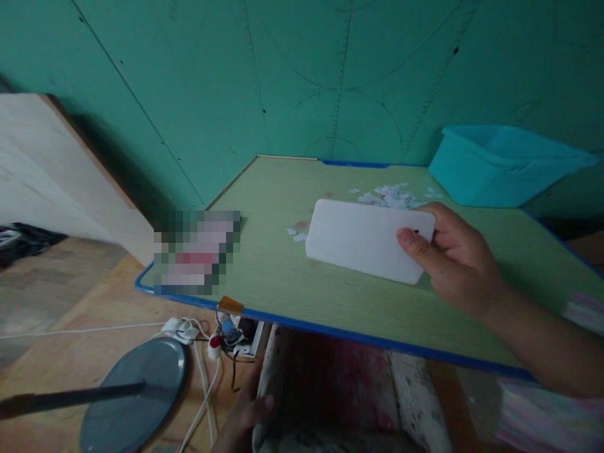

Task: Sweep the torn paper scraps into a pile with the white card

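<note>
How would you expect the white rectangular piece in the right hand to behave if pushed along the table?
The white rectangular piece is probably fairly stiff: the right hand grips one end, yet the rest shows no obvious sag. That one-handed hold suggests it may be light. Laid on its broad flat face, it would likely slide rather than roll.

A white, smooth-faced rectangular slab with rounded corners (361, 239) is held by its right end in the right hand (450, 255), raised over the pale green tabletop (264, 277). Its broad face shows, tilted, the right end slightly lower, a small dark spot beside the thumb. Below the table's front edge sits a stained, pale-edged object with a dark reddish middle (346, 384).
</note>
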{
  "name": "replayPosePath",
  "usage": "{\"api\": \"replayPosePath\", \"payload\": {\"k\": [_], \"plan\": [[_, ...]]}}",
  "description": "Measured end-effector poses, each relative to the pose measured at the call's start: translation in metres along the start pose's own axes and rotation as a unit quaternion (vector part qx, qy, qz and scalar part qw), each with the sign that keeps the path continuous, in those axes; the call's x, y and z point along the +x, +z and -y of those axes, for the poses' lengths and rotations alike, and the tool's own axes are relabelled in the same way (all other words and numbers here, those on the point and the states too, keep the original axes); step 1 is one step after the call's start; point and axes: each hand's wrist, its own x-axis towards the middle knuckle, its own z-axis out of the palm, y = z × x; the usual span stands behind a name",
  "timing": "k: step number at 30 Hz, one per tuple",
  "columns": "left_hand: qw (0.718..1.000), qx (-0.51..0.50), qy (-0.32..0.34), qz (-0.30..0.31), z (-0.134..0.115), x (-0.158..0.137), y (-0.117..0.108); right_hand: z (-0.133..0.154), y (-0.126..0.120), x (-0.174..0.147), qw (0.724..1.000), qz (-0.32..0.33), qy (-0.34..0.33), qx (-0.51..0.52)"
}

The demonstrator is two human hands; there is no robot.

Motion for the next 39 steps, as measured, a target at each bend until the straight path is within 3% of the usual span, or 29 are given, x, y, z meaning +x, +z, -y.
{"api": "replayPosePath", "payload": {"k": [7,14,21,28,32,39], "plan": [[0.998,0.051,0.036,-0.020,-0.010,0.008,-0.006,-0.002,0.000,0.006,0.998,0.034,0.046,0.015],[0.998,0.046,0.037,-0.025,0.003,0.015,-0.021,-0.008,-0.001,0.014,0.998,-0.008,0.055,0.032],[0.998,0.007,0.033,-0.056,0.007,0.008,-0.021,-0.012,0.006,0.016,0.979,0.138,0.101,0.113],[0.999,-0.010,0.036,-0.027,-0.003,0.002,-0.008,-0.016,-0.002,0.023,0.994,0.024,0.067,0.081],[1.000,0.004,0.009,-0.010,-0.007,-0.001,-0.006,-0.019,-0.003,0.023,0.995,0.033,0.071,0.068],[0.999,-0.010,0.032,-0.013,-0.007,-0.005,0.000,-0.013,-0.004,0.022,0.990,0.067,0.085,0.093]]}}
